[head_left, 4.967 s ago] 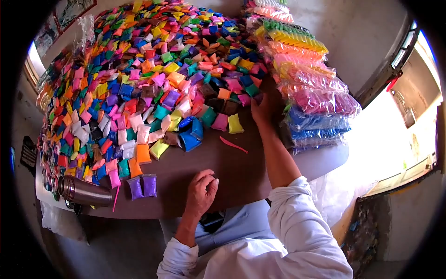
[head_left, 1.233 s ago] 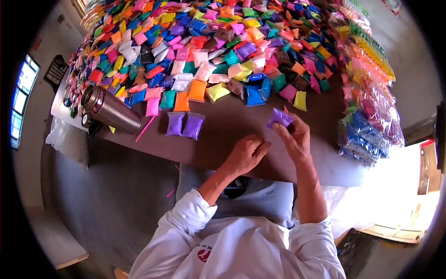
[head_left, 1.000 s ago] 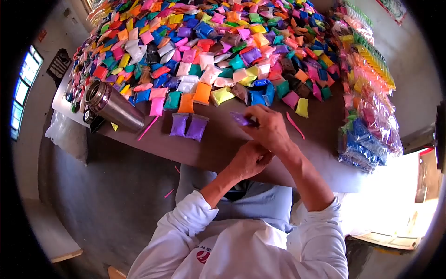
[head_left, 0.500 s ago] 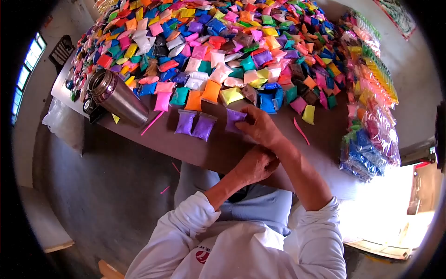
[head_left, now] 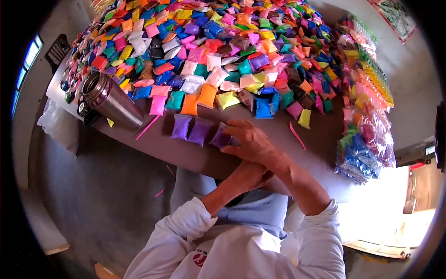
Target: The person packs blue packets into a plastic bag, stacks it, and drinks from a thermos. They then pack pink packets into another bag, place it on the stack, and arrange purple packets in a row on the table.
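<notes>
Two purple packets (head_left: pixel 191 129) lie side by side near the table's front edge. A third purple packet (head_left: pixel 220 135) lies just right of them, partly covered by my right hand (head_left: pixel 253 143). The fingers and thumb of that hand are spread over the packet's right side, the fingertips at it. My left hand (head_left: pixel 251 176) is below, crossed under my right wrist and close to the table edge. Its fingers are curled in, and whatever they hold, if anything, is hidden.
A big heap of coloured packets (head_left: pixel 204 56) covers the back of the table (head_left: pixel 186 156). An open steel flask (head_left: pixel 114 100) leans at the left. Bundles of clear-bagged packets (head_left: pixel 367 125) line the right side. Pink strips (head_left: pixel 297 135) lie on the tabletop.
My right hand has brought the third purple packet left and down, beside the other two, and its fingers have spread from their pinch. My left hand stays under my right wrist.
</notes>
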Tool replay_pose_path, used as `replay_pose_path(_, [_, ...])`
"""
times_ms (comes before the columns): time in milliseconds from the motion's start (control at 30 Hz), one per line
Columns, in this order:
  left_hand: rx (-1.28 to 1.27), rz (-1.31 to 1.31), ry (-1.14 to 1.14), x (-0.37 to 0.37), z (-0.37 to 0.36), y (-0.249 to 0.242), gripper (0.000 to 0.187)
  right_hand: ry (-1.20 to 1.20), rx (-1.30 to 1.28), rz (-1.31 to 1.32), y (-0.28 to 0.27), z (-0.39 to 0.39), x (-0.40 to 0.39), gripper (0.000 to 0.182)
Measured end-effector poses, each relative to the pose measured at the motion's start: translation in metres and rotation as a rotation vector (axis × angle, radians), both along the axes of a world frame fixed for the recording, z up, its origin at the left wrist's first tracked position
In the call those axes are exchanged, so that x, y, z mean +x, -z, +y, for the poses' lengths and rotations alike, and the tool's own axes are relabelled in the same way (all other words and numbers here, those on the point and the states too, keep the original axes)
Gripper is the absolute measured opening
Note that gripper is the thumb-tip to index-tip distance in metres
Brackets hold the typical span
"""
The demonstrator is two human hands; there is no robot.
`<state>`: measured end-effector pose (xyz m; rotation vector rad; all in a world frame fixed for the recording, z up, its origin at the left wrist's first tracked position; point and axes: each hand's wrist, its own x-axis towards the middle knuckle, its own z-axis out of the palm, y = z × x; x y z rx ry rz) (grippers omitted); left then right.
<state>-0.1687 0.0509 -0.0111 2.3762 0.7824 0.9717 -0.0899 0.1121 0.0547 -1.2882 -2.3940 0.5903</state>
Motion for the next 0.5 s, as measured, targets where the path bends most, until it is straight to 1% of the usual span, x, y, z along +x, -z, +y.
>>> replay_pose_path(33, [0.063, -0.006, -0.044, 0.000, 0.000, 0.000, 0.046, 0.006, 0.001, 0.000, 0.002, 0.001, -0.002, 0.043])
replay_pose_path(67, [0.064, -0.005, -0.040, -0.001, 0.001, 0.000, 0.046, 0.012, 0.008, 0.045, 0.003, 0.003, -0.004, 0.042])
replay_pose_path(133, [-0.127, -0.065, 0.063, -0.005, 0.004, 0.000, 0.045, 0.017, 0.015, 0.094, 0.002, 0.007, -0.009, 0.040])
replay_pose_path(200, [-0.155, -0.027, 0.040, -0.004, 0.002, 0.007, 0.044, -0.081, -0.017, 0.032, -0.003, 0.013, -0.014, 0.039])
replay_pose_path(267, [-0.185, 0.012, 0.011, -0.006, 0.003, 0.005, 0.044, -0.086, -0.013, 0.035, -0.001, 0.015, -0.019, 0.037])
replay_pose_path(333, [-0.383, -0.053, 0.121, -0.007, 0.006, 0.001, 0.042, -0.094, -0.010, 0.037, -0.001, 0.018, -0.025, 0.036])
replay_pose_path(433, [-0.343, -0.020, 0.077, -0.004, 0.005, 0.002, 0.042, -0.124, -0.043, 0.036, -0.006, 0.022, -0.033, 0.035])
replay_pose_path(500, [-0.359, -0.037, 0.079, -0.001, 0.004, 0.015, 0.042, -0.162, -0.036, -0.002, -0.008, 0.025, -0.040, 0.031])
